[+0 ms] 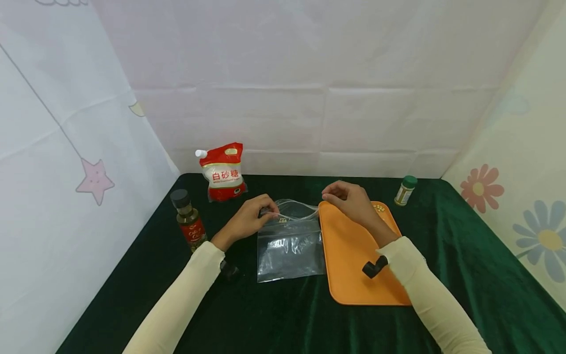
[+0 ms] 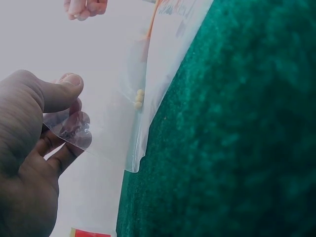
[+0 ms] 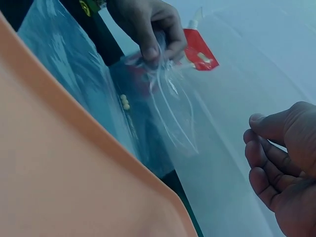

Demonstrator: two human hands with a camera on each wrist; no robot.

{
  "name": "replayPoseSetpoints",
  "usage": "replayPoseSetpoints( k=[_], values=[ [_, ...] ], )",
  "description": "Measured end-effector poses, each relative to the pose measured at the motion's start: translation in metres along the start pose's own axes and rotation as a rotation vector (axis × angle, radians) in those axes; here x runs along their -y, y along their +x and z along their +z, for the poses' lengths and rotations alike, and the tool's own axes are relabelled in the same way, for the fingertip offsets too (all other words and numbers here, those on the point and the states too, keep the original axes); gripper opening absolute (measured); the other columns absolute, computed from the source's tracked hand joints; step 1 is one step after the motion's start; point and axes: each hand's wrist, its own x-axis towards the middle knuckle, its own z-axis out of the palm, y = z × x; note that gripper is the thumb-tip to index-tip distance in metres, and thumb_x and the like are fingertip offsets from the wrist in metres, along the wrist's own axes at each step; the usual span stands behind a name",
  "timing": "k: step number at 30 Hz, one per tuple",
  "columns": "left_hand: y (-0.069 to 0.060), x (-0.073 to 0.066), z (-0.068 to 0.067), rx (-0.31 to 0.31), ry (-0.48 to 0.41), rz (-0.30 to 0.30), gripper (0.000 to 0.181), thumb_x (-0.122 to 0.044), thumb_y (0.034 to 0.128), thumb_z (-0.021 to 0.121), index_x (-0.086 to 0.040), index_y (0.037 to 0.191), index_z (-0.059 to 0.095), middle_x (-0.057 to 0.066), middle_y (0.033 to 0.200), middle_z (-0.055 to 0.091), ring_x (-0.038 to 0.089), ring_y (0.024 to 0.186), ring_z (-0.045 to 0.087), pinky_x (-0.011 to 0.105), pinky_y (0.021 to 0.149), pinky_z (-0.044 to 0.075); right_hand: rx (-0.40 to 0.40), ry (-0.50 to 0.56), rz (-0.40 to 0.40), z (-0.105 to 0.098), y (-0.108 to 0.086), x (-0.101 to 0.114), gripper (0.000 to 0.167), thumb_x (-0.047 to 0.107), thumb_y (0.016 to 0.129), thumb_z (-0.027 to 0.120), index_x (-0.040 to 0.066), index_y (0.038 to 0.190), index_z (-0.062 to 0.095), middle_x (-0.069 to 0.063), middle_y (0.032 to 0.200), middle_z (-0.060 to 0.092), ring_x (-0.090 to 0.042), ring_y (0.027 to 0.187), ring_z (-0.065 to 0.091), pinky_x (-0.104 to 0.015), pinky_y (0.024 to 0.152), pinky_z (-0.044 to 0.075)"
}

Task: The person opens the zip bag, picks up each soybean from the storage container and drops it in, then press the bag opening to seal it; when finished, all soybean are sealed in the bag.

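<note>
red-and-white plastic pouch (image 1: pixel 225 172) behind | orange rectangular tray (image 1: pixel 353 275) beside clear plastic zip bag (image 1: pixel 289 253) | left hand (image 1: pixel 253 216) pinching bag; right hand (image 1: pixel 353 202) loosely curved | head view only: green-capped jar (image 1: pixel 405 191)

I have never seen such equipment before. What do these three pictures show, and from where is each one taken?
No machine is at work here: you see a person's left hand and right hand, both bare. The wide picture comes from a camera worn on the head, looking forward and down; the other two are taken from the left and right wrists, close to each hand.

The left hand grips a clear plastic bag near its open mouth, and a few small pale pieces appear to be inside. The right hand is above an orange tray, fingers loosely bent, with nothing visible in it. More pale pieces lie on the tray.

Also on the dark green cloth stand a red pouch, a bottle with a dark cap and a small green-lidded jar.
</note>
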Motion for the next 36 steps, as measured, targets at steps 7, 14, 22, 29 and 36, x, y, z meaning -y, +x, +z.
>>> replayPoseSetpoints(
  k=[7,14,22,29,36],
  values=[
    [-0.001,0.0,0.002,-0.004,-0.003,0.004,0.009,-0.014,0.0952,0.07,-0.018,0.102,0.066,-0.009,0.101,0.059,0.011,0.092,0.057,0.034,0.086,0.051,0.061,0.037,0.021,0.017,-0.003,0.007,0.016,0.041,0.095,0.067,0.029,0.106,0.07,0.004,0.097,0.07,-0.02,0.085,0.064,-0.036,0.072,0.053],
    [0.0,-0.001,0.002,-0.003,0.006,0.001,0.008,-0.014,0.095,0.071,-0.018,0.101,0.067,-0.009,0.099,0.059,0.01,0.09,0.056,0.033,0.085,0.051,0.099,0.008,-0.004,0.026,-0.004,0.012,0.02,0.038,0.097,0.066,0.025,0.111,0.073,0.01,0.097,0.069,-0.016,0.083,0.062,-0.036,0.071,0.053],
    [0.0,-0.001,0.001,0.007,0.0,-0.005,0.009,-0.013,0.0949,0.07,-0.016,0.102,0.067,-0.008,0.1,0.059,0.01,0.09,0.056,0.033,0.084,0.05,0.065,-0.034,0.008,0.02,-0.003,0.011,0.02,0.039,0.097,0.066,0.026,0.11,0.072,0.011,0.094,0.068,-0.015,0.081,0.061,-0.035,0.067,0.051],
    [-0.001,0.0,0.002,0.01,0.01,-0.011,0.008,-0.014,0.0953,0.07,-0.017,0.102,0.066,-0.008,0.1,0.059,0.011,0.09,0.056,0.032,0.085,0.051,0.077,-0.167,0.009,-0.005,-0.001,0.009,0.01,0.028,0.098,0.067,0.022,0.106,0.071,0.007,0.098,0.068,-0.013,0.09,0.066,-0.038,0.08,0.055],
    [0.0,0.0,0.001,0.004,0.003,-0.005,0.009,-0.014,0.0947,0.071,-0.018,0.102,0.066,-0.008,0.1,0.058,0.011,0.09,0.056,0.033,0.085,0.051,0.165,-0.379,0.149,-0.041,-0.001,0.001,0.013,0.022,0.101,0.063,0.014,0.106,0.071,-0.001,0.1,0.068,-0.022,0.092,0.062,-0.042,0.082,0.053]
  ],
)
